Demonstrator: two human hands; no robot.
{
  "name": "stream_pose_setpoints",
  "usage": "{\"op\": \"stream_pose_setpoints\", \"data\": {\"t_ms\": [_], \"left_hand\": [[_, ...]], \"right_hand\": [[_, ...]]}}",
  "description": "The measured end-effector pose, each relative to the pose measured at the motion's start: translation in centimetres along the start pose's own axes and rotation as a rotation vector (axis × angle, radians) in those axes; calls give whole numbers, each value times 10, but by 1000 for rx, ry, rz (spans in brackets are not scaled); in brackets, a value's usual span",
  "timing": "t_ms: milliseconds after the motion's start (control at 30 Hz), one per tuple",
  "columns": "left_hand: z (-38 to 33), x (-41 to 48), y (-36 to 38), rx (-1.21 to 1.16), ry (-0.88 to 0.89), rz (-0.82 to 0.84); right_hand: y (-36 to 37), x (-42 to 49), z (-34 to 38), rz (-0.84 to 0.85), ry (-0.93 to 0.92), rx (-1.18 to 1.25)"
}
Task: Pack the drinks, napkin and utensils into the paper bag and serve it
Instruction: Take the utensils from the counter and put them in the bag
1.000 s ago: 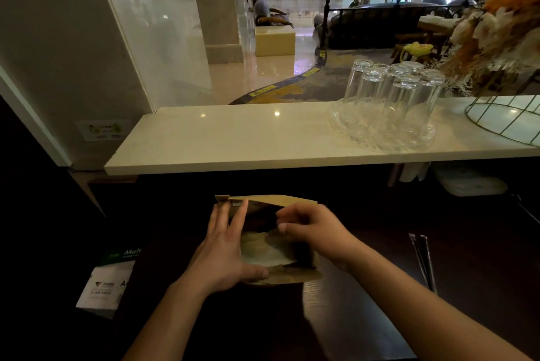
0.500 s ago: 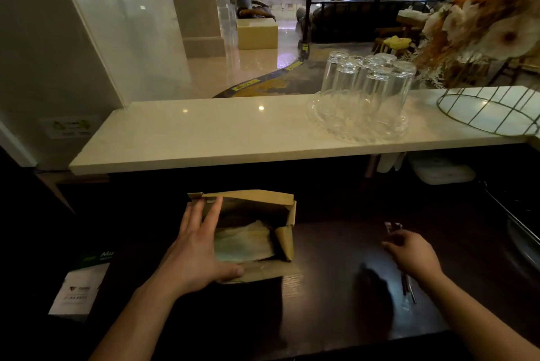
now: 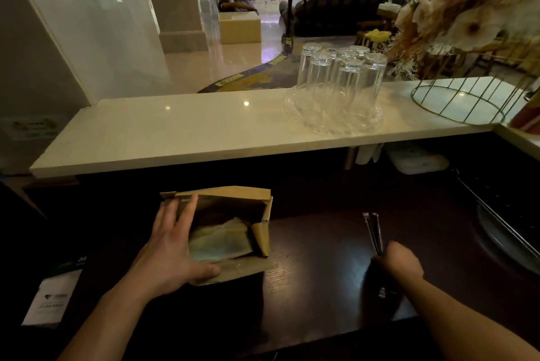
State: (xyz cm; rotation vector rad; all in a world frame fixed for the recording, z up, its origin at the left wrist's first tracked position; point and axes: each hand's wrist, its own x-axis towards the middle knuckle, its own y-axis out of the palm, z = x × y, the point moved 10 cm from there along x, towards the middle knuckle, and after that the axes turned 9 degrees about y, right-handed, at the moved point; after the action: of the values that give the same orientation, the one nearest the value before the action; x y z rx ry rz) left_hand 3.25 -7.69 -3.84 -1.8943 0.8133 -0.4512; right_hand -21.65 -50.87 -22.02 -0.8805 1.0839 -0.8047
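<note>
The left hand's fingers (image 3: 187,213) are spread wide and lie flat on the left side of the paper bag (image 3: 233,200), with the thumb pressed on its near edge. The left hand (image 3: 172,246) holds the bag's mouth open but does not close around anything. The bag sits on the dark worktop (image 3: 315,267), its open mouth facing up. Inside it lies a pale napkin (image 3: 222,239), crumpled and flat near the bottom. The right hand (image 3: 401,262) is well apart from the bag, over on the right. Its fingers curl down over the near end of the utensils (image 3: 374,232), two thin dark sticks lying side by side on the worktop. The hand hides its own fingertips, so it is not clear if they grip the utensils or only touch them. No drinks can be seen in the bag from here. Behind the dark worktop runs a higher pale stone shelf (image 3: 175,132). On it stands a clear glass tray (image 3: 306,115) with drinking glasses (image 3: 342,80) turned upside down. Next to them on the right is a gold wire stand (image 3: 458,100) with flowers (image 3: 473,18) above it.
</note>
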Motion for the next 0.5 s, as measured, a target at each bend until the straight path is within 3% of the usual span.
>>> {"op": "stream_pose_setpoints", "data": {"t_ms": [500], "left_hand": [[-1,0,1,5,-11,3]], "right_hand": [[5,-4,17,85,-17,14]]}}
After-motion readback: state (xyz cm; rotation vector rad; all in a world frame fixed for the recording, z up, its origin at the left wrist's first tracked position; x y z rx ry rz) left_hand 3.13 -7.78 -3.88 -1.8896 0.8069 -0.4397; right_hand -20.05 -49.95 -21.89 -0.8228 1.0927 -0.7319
